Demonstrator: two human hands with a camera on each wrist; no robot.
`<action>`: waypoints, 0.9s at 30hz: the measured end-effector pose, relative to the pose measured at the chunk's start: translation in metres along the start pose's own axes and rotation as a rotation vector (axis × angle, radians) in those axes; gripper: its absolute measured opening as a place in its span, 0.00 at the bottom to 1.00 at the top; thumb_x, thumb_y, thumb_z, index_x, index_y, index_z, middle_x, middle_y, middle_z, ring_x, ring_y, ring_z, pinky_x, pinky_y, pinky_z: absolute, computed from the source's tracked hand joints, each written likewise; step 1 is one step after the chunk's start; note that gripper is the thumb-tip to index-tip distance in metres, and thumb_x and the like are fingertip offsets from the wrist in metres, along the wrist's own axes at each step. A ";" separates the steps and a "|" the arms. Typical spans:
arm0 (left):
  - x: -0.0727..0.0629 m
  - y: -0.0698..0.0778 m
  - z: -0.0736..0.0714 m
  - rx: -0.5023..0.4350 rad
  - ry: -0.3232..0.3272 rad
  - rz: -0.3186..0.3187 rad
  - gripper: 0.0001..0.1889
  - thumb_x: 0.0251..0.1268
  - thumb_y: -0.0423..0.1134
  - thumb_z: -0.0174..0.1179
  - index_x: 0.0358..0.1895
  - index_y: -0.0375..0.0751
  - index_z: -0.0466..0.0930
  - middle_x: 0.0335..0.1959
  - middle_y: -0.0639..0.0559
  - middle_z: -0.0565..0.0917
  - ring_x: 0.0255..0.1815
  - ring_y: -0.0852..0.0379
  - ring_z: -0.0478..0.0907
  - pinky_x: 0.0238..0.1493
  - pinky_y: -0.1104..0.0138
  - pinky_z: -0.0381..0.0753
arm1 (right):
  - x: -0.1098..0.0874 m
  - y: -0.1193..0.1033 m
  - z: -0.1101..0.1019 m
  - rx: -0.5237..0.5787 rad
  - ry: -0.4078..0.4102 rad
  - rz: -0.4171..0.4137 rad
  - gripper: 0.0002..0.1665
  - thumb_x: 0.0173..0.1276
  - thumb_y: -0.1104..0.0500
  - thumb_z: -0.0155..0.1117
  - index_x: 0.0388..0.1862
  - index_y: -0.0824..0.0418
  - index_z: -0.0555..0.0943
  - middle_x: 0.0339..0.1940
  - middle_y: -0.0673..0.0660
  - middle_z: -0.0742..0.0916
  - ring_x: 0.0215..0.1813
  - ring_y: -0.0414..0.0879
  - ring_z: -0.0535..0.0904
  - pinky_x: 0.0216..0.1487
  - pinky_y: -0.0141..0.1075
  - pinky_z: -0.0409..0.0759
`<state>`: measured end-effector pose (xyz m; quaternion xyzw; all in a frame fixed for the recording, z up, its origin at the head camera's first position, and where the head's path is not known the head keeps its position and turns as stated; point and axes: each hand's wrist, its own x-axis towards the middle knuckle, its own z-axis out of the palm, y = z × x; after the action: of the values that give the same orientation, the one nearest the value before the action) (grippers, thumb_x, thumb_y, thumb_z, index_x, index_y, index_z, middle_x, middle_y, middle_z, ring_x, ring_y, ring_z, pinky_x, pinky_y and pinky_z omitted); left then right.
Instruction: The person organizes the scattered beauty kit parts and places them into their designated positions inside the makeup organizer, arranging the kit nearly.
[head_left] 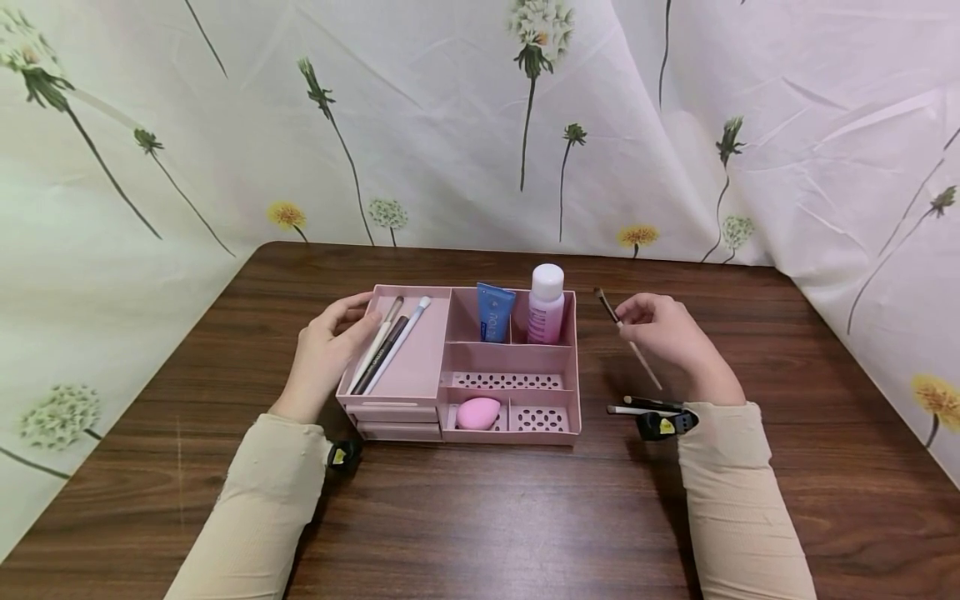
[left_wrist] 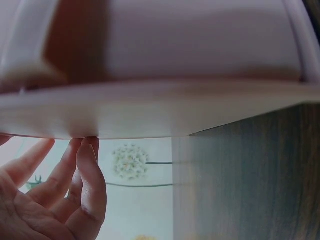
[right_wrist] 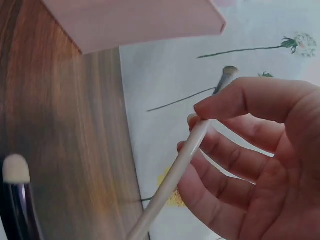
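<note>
In the head view, my right hand (head_left: pixel 663 333) pinches a thin makeup brush (head_left: pixel 642 360) by its pale handle, the bristle end pointing up and away. The right wrist view shows thumb and fingertips on that brush (right_wrist: pixel 172 180) near its metal collar. My left hand (head_left: pixel 322 354) rests at the left side of a pink desktop organizer (head_left: pixel 420 358). In the left wrist view, its fingertips touch the outer wall of the organizer (left_wrist: pixel 140 115). On the organizer's left top tray lie a dark pencil-like stick (head_left: pixel 382 354) and two pale brushes (head_left: pixel 401 342).
A blue tube (head_left: pixel 494 315) and a white-capped pink bottle (head_left: pixel 546 308) stand in the organizer's back compartments. A pink makeup sponge (head_left: pixel 477 412) sits in a front one. More brushes (head_left: pixel 633 409) lie on the wooden table (head_left: pixel 480 517) beside my right wrist. Floral cloth (head_left: pixel 450 125) hangs behind.
</note>
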<state>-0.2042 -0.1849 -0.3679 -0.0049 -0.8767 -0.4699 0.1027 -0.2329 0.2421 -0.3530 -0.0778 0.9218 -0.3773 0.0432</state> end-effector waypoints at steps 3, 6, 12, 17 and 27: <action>0.000 0.000 0.000 0.002 -0.001 0.001 0.26 0.71 0.53 0.57 0.67 0.44 0.75 0.56 0.36 0.81 0.57 0.44 0.76 0.56 0.58 0.69 | 0.000 -0.003 0.001 0.067 0.016 0.009 0.16 0.66 0.64 0.60 0.51 0.69 0.79 0.39 0.60 0.83 0.32 0.38 0.79 0.38 0.36 0.82; 0.000 0.000 0.000 0.001 -0.002 0.001 0.27 0.71 0.53 0.57 0.67 0.44 0.75 0.57 0.36 0.81 0.57 0.44 0.76 0.56 0.58 0.69 | 0.000 -0.007 0.003 0.130 0.030 0.002 0.17 0.66 0.65 0.59 0.52 0.71 0.78 0.39 0.60 0.83 0.30 0.37 0.79 0.37 0.37 0.84; 0.000 0.000 0.000 -0.001 -0.004 0.001 0.27 0.71 0.53 0.57 0.67 0.44 0.75 0.57 0.36 0.81 0.57 0.45 0.76 0.56 0.59 0.69 | 0.001 -0.015 0.009 0.210 0.042 -0.033 0.17 0.65 0.68 0.60 0.52 0.75 0.76 0.37 0.60 0.82 0.28 0.34 0.78 0.35 0.35 0.84; 0.000 0.001 0.000 0.000 0.002 0.001 0.26 0.71 0.53 0.58 0.66 0.44 0.75 0.56 0.36 0.82 0.57 0.45 0.77 0.56 0.59 0.69 | 0.002 -0.022 0.013 0.285 0.061 -0.046 0.19 0.65 0.69 0.60 0.54 0.76 0.74 0.36 0.56 0.81 0.29 0.35 0.79 0.35 0.34 0.84; 0.000 0.000 0.000 0.003 0.011 0.003 0.26 0.71 0.52 0.58 0.66 0.44 0.76 0.56 0.36 0.82 0.55 0.46 0.77 0.55 0.60 0.70 | -0.002 -0.041 0.023 0.532 0.099 -0.054 0.22 0.66 0.70 0.59 0.57 0.77 0.69 0.30 0.42 0.82 0.28 0.35 0.82 0.36 0.34 0.85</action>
<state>-0.2042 -0.1845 -0.3676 -0.0036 -0.8768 -0.4685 0.1082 -0.2231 0.1979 -0.3405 -0.0699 0.7888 -0.6107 0.0071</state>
